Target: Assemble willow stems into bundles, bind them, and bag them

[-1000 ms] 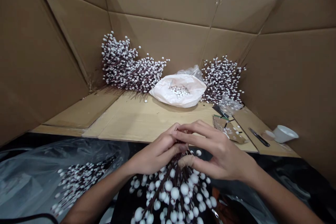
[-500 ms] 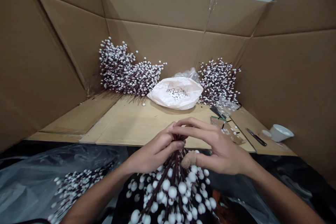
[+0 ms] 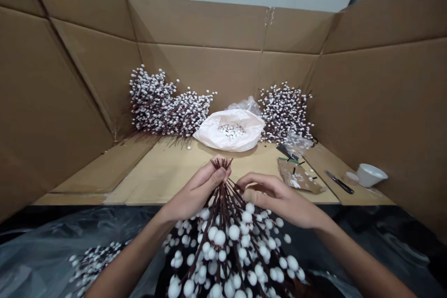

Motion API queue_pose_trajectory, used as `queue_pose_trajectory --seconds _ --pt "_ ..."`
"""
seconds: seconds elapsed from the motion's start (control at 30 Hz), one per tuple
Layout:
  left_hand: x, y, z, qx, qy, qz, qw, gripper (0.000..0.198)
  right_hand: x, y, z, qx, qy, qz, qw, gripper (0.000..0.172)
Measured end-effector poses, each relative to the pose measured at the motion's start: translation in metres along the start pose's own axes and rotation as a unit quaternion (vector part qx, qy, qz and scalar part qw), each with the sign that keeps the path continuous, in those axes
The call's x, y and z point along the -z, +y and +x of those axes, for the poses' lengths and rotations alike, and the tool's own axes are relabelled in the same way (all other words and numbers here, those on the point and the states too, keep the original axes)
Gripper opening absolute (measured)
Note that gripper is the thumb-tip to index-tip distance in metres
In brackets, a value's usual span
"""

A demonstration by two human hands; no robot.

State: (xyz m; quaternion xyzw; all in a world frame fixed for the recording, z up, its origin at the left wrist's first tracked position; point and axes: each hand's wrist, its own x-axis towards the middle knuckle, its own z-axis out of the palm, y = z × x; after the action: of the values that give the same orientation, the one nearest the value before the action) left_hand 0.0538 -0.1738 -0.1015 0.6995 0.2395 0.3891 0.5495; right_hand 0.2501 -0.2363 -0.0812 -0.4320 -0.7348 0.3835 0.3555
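Observation:
A bunch of white-berry stems (image 3: pixel 223 237) hangs with its berries toward me and its dark stem ends pointing away. My left hand (image 3: pixel 200 186) is closed around the gathered stems near their ends, which poke out above the thumb. On the bunch's right side, my right hand (image 3: pixel 275 195) has thumb and index finger pinched at a berry stem, just below the left hand's grip. A wrapping covered the right thumb earlier; now that thumb is partly turned away.
Berry stems (image 3: pixel 164 102) lean at the back left, and another pile (image 3: pixel 284 111) at the back right. Between them sits a white bag (image 3: pixel 228 142) of loose berries. A utility knife (image 3: pixel 338 181) and white cup (image 3: pixel 372 175) lie right. Cardboard walls (image 3: pixel 199 70) enclose the table.
My right hand has come down from the stem tops to the bunch's right side, pinching a stem. The stem ends are now exposed, and the berries fan wider.

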Motion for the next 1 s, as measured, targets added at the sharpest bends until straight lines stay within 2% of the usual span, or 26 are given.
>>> queue_pose_trajectory --seconds 0.1,0.23,0.4,0.57,0.77,0.9,1.0 --pt "0.004 -0.002 -0.004 0.011 -0.012 0.02 1.0 0.04 0.013 0.018 0.002 -0.035 0.029 0.045 0.998 0.029" --pt "0.009 -0.003 -0.008 -0.005 -0.03 0.041 0.999 0.037 0.034 0.064 0.019 -0.093 0.173 0.001 0.98 0.025" --pt "0.011 -0.003 -0.011 -0.009 -0.043 0.059 0.997 0.033 0.043 0.122 0.052 -0.121 0.222 -0.057 0.966 0.007" --pt "0.017 -0.002 -0.018 0.011 -0.038 0.079 0.996 0.036 0.026 0.147 0.092 -0.125 0.182 -0.104 0.97 0.011" --pt "0.029 -0.009 -0.025 0.035 -0.026 0.049 0.998 0.038 -0.006 0.145 0.144 -0.111 0.085 -0.099 0.985 0.016" --pt "0.035 -0.011 -0.032 0.06 -0.024 0.001 0.998 0.035 -0.023 0.145 0.172 -0.122 0.054 -0.088 0.987 0.02" --pt "0.04 -0.011 -0.034 0.054 -0.019 0.002 0.998 0.031 -0.031 0.145 0.185 -0.123 0.037 -0.084 0.988 0.022"
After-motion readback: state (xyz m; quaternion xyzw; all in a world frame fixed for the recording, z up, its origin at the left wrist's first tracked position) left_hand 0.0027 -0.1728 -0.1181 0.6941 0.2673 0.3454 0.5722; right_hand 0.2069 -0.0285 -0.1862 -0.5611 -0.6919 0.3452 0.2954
